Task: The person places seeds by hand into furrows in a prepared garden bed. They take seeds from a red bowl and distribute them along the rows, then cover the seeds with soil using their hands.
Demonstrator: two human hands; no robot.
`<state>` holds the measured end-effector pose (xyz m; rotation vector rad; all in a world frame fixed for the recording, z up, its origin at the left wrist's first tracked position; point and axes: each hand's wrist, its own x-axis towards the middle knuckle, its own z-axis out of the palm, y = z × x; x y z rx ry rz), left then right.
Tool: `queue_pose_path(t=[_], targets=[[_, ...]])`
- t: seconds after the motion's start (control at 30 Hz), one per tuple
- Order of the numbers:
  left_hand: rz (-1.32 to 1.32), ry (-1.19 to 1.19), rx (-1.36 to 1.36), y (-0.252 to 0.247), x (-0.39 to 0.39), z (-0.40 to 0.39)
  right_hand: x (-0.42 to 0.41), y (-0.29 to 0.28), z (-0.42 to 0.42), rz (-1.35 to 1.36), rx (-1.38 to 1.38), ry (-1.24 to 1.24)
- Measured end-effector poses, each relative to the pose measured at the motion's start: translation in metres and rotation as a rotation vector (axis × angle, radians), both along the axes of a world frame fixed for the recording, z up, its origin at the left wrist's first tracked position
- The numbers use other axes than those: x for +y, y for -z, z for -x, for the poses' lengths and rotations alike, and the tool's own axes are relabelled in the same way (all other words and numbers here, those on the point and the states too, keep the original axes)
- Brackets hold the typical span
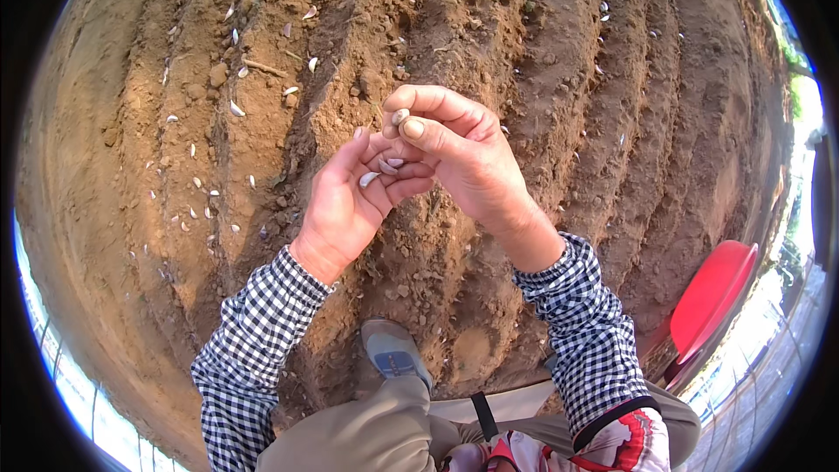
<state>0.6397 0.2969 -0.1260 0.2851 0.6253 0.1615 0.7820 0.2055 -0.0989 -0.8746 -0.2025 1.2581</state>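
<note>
Cupped with the palm up, my left hand [347, 203] holds three loose garlic cloves [369, 179] on its palm and fingers. Just above and to the right of it, my right hand [475, 157] pinches a single garlic clove [400, 117] between thumb and forefinger. The lower fingers of the right hand overlap the left fingertips, so part of both is hidden. Beneath the hands runs furrowed brown soil [341, 105]. Many pale cloves lie scattered on it, such as a clove [236, 108] to the left of my hands.
A red plastic basin [711, 301] stands at the lower right. My shoe [393, 347] rests on the soil below my hands. Small clods and a short stick [265, 68] lie among the ridges. Along the right rim, bright sheeting [754, 367] borders the soil.
</note>
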Motion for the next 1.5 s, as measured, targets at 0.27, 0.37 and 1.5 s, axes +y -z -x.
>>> queue_pose_path(t=[0.27,0.37,1.5], targets=[[0.098,-0.003,-0.023,0.007,0.001,0.008,0.015,0.026,-0.062,0.395,-1.567,0.133],[0.090,0.006,-0.011,0.007,0.001,0.006,0.044,0.039,-0.078,0.357,-1.958,0.096],[0.000,0.015,0.102,0.008,0.002,0.001,0.091,0.062,-0.074,0.439,-2.432,-0.331]])
